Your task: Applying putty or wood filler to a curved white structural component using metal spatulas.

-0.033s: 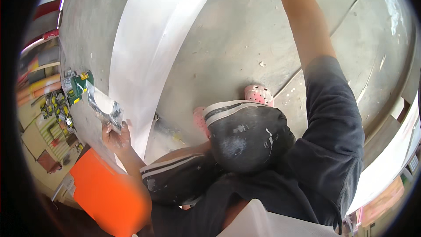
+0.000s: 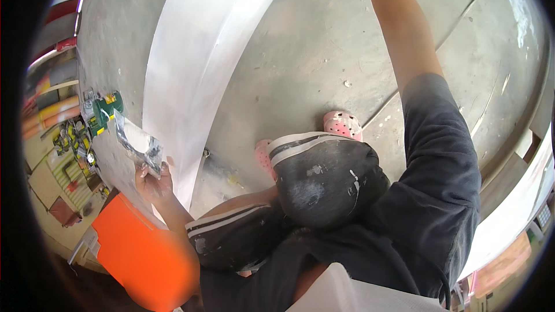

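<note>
My left hand (image 2: 154, 184) grips the near edge of a flat metal-grey plate (image 2: 130, 129) that carries a smooth patch of white paste, with grey smears round it. Its fingers are closed on the plate, thumb on top. Just to the right of this hand a long, glossy white panel (image 2: 193, 58) with a raised crease runs up the picture. My right arm (image 2: 404, 29) reaches up past the top edge, so the right hand is out of sight, and what it touches cannot be seen.
Green tubs (image 2: 108, 107) stand beyond the plate. A bright orange flat piece (image 2: 144, 248) lies at lower left, near my left forearm. A thin cable (image 2: 462, 16) crosses the stained grey floor (image 2: 300, 69). Pink clogs (image 2: 342, 124) show past my paint-marked knees.
</note>
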`<state>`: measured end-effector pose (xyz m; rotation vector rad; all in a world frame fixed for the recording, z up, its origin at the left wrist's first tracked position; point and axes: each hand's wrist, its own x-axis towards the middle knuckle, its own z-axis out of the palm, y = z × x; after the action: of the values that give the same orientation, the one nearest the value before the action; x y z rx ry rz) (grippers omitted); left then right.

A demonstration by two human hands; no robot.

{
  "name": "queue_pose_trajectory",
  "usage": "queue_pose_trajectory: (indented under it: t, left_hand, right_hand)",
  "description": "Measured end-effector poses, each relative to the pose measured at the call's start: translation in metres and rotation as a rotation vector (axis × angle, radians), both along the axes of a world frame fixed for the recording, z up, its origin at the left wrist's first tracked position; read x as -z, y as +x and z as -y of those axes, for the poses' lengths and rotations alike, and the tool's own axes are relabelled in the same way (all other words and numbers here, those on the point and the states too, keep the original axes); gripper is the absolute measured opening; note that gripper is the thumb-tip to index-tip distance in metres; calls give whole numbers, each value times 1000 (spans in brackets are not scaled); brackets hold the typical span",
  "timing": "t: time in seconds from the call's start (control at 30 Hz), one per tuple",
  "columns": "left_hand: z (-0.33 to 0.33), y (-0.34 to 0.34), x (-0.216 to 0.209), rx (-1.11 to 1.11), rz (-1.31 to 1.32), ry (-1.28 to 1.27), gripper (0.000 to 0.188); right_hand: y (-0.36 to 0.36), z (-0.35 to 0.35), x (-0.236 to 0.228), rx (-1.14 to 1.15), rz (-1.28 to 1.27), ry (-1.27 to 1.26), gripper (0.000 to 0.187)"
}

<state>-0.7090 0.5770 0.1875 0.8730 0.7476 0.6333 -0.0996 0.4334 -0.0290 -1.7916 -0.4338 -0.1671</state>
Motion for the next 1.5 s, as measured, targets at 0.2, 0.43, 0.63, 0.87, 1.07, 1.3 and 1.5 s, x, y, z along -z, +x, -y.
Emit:
queue_pose_trajectory:
  t: [0.2,0.43,0.63,0.87,1.07,1.3,1.5]
  left_hand:
    - [1,-8,6,-25,-80,-64,44]
    - [-7,17,16,-24,-139,-19,45]
    - [0,44,28,-97,-207,0,52]
    - [20,99,21,135,-63,-1,54]
    - [23,76,18,89,-97,53,56]
    - [15,29,25,-19,-128,4,54]
    - [8,7,22,-115,-176,4,52]
  right_hand:
    - [-78,-10,40,-117,190,-224,41]
    - [-298,-19,46,-301,190,71,53]
    - [-346,12,45,-670,-240,23,45]
    - [-223,46,-19,-306,-360,171,30]
    - [-87,27,-22,91,-167,309,40]
    - [-2,10,-26,-222,-22,259,43]
    - [-91,-9,-13,-197,129,64,44]
